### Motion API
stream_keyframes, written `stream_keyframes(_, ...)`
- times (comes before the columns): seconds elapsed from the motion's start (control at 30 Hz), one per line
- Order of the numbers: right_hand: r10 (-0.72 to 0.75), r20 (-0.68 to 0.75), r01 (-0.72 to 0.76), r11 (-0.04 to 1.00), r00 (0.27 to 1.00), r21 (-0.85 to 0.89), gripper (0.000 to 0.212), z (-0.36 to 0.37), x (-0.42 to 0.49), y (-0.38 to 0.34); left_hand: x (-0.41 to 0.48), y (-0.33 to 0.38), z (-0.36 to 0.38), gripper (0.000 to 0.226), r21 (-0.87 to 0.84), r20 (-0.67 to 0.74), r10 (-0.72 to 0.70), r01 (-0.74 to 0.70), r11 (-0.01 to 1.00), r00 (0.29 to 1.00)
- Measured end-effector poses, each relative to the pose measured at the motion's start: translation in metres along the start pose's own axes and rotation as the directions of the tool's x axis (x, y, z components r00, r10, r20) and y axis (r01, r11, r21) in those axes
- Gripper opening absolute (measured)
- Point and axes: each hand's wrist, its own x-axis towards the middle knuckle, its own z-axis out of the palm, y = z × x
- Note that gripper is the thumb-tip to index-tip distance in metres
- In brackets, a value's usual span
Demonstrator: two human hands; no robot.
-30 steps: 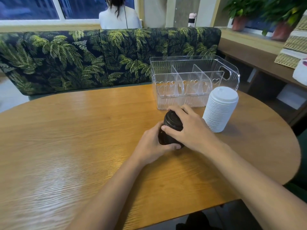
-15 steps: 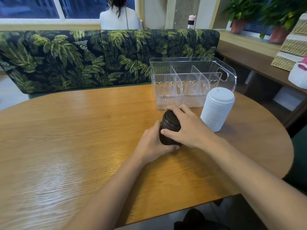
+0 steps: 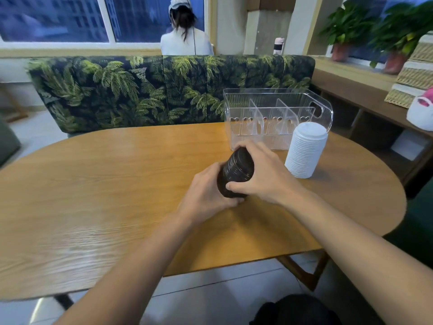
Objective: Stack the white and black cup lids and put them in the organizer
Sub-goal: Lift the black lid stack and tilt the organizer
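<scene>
A stack of black cup lids point(image 3: 236, 171) is tilted with its top leaning away toward the organizer. My left hand point(image 3: 206, 195) grips its lower left side, and my right hand point(image 3: 262, 174) wraps over its top and right side. A tall stack of white cup lids point(image 3: 305, 153) stands upright on the table, just right of my right hand. The clear plastic organizer point(image 3: 324, 106), with dividers and nothing inside, sits behind both stacks at the table's far edge.
The oval wooden table point(image 3: 105, 184) has its front edge near my forearms. A palm-print bench back point(image 3: 140, 92) runs behind it, with a seated person beyond. At the right is a wooden ledge point(image 3: 365, 90) with potted plants and a wicker basket.
The black stack has tipped from upright to leaning away, still held in both hands. The camera has pulled back and tilted up, so the whole scene sits lower in view.
</scene>
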Motion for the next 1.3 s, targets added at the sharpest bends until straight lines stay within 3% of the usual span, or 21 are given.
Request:
stream_keyframes(0.2, -0.062, -0.058, 0.064, 0.997, 0.996, 0.032, 0.073, 0.041, 0.085, -0.001, 0.058, -0.070, -0.032, 0.085, 0.109, -0.032, 0.018, -0.015, 0.994, 0.999)
stream_keyframes(0.37, -0.105, -0.047, 0.104, 0.994, 0.993, -0.035, 0.071, 0.068, 0.187, -0.011, 0.136, -0.141, -0.062, 0.084, 0.111, -0.040, 0.019, -0.015, 0.994, 0.999)
stream_keyframes(0.5, -0.054, 0.020, 0.055, 0.998, 0.998, -0.035, 0.067, 0.068, 0.240, -0.011, 0.174, -0.164, -0.078, 0.080, 0.095, 0.014, -0.023, 0.022, 0.995, 1.000)
stream_keyframes(0.83, 0.111, 0.201, -0.130, 0.988, 0.973, 0.082, 0.074, -0.004, 0.288, -0.028, 0.231, -0.116, -0.113, 0.091, 0.010, 0.166, -0.171, 0.171, 0.985, 0.971)
stream_keyframes(1.07, 0.234, 0.236, -0.261, 0.961, 0.943, 0.090, 0.080, -0.068, 0.284, -0.024, 0.262, -0.061, -0.117, 0.090, -0.047, 0.269, -0.153, 0.172, 0.984, 0.951)
stream_keyframes(1.3, 0.417, 0.246, -0.451, 0.887, 0.875, 0.098, 0.077, -0.119, 0.268, 0.020, 0.298, -0.025, -0.064, 0.090, -0.136, 0.381, -0.043, 0.102, 0.985, 0.924)
